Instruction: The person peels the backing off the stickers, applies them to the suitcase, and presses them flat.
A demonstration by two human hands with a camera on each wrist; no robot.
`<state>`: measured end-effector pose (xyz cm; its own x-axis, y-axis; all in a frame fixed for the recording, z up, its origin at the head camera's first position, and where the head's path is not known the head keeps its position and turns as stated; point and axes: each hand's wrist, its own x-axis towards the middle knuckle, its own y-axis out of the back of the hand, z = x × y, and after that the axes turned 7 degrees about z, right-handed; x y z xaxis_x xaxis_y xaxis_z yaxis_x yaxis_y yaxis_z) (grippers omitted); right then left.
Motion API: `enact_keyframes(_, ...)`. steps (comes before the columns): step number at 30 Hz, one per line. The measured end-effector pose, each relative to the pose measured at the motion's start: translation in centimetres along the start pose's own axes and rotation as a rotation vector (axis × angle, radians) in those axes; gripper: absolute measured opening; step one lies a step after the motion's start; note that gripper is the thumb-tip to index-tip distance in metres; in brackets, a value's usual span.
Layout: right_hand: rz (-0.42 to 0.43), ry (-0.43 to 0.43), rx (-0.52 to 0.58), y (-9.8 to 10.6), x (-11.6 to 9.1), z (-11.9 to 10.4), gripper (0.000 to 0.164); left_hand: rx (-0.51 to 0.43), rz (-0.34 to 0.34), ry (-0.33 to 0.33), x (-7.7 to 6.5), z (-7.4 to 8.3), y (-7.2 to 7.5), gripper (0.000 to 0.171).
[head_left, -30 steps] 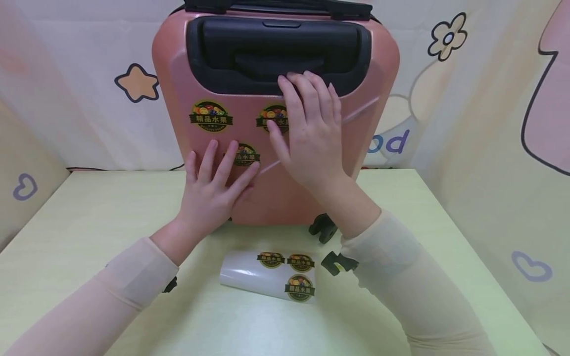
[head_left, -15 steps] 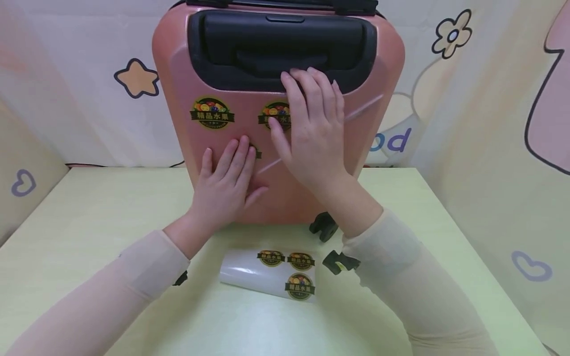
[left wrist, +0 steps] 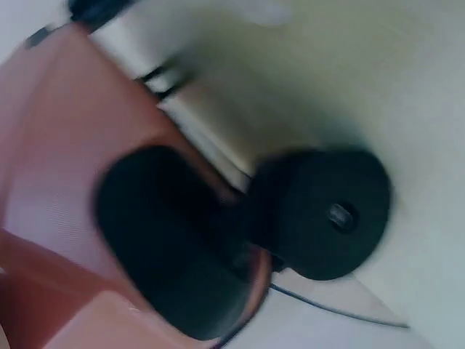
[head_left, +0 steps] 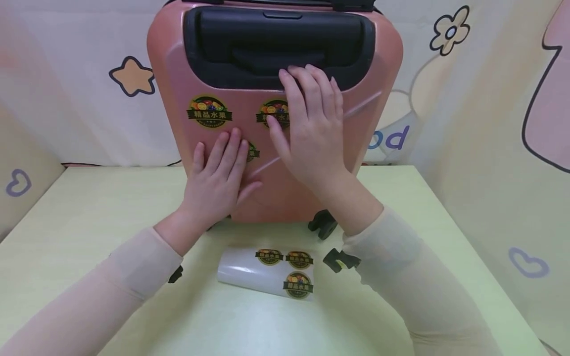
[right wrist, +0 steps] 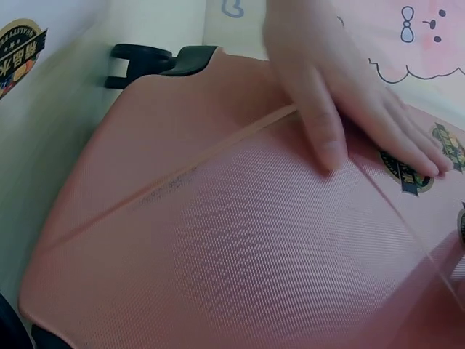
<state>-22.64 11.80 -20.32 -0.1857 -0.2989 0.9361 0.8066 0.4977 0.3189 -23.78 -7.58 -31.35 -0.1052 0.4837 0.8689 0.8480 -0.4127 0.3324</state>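
Observation:
A pink hard-shell suitcase (head_left: 280,200) stands upright on the table. One round fruit sticker (head_left: 209,112) shows in full at its upper left. A second sticker (head_left: 271,107) is partly covered by my right hand (head_left: 313,133), which rests on the shell with its fingertips at the black handle recess (head_left: 280,47). My left hand (head_left: 213,185) lies with extended fingers over a lower sticker (head_left: 254,152), hiding most of it. That same left hand (right wrist: 341,94) appears in the right wrist view, its fingers against the shell. The left wrist view shows a black suitcase wheel (left wrist: 320,211), blurred.
On the table (head_left: 133,207), in front of the suitcase, lies a glossy white sticker sheet (head_left: 245,269) with three stickers at its right side. A black caster (head_left: 322,225) stands at the suitcase's lower right. A patterned curtain (head_left: 89,99) hangs behind.
My left hand has drawn its spread fingers together and moved over the lower sticker, then shifted slightly left. The right hand keeps its place on the suitcase.

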Motion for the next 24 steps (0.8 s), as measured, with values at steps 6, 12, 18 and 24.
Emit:
enact_keyframes(6, 0.005, 0.009, 0.001, 0.1, 0.0, 0.0, 0.053, 0.007, 0.006, -0.039, -1.2, -0.1, 0.0, 0.073)
enact_keyframes(12, -0.017, 0.003, -0.010, 0.2, -0.1, -0.3, 0.053, 0.022, -0.065, -0.063, -2.5, -0.1, 0.5, 0.071)
enact_keyframes(18, -0.025, 0.005, -0.026, 0.2, -0.1, -0.3, 0.053, -0.015, -0.127, -0.089, -3.9, 0.0, 1.3, 0.068)
enact_keyframes(24, -0.013, 0.001, -0.024, 0.0, 0.0, -0.5, 0.053, -0.024, -0.044, -0.043, -1.1, -0.4, 1.8, 0.067)
